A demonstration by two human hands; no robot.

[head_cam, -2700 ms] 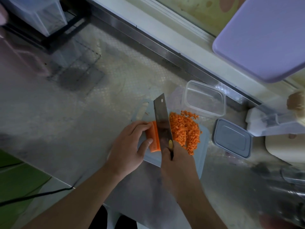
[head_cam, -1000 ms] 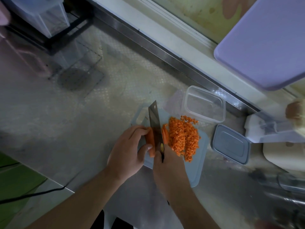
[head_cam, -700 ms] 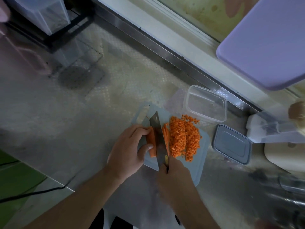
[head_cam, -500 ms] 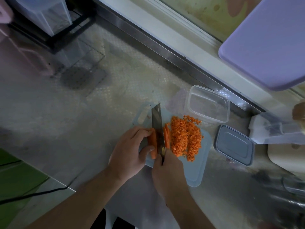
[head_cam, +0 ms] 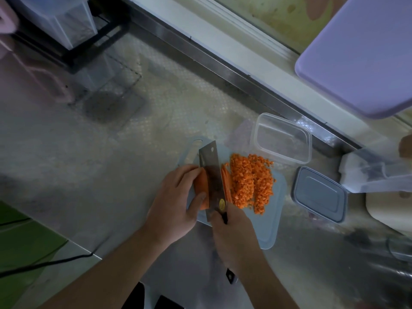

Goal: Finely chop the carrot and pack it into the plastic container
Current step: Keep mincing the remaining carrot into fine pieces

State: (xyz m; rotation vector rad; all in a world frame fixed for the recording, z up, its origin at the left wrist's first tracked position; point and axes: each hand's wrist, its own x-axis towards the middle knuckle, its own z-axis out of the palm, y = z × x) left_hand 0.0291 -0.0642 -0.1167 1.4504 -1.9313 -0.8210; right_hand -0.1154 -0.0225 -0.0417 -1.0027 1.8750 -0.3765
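Left hand (head_cam: 176,197) pins the carrot (head_cam: 200,188) so the right hand (head_cam: 231,237), gripping the cleaver (head_cam: 211,175), can slice beside the mince (head_cam: 252,181).

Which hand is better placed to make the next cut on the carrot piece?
The right hand: it already grips the cleaver, whose blade stands against the carrot piece, which the left hand pins.

Two hands (head_cam: 176,204), one cleaver (head_cam: 213,181), one cutting board (head_cam: 267,228), one plastic container (head_cam: 281,139), one lid (head_cam: 319,194).

Dim, reflective steel desk (head_cam: 93,157), metal ledge (head_cam: 223,63) along the back, stained yellowish wall (head_cam: 278,16) behind, green floor (head_cam: 20,241) lower left.
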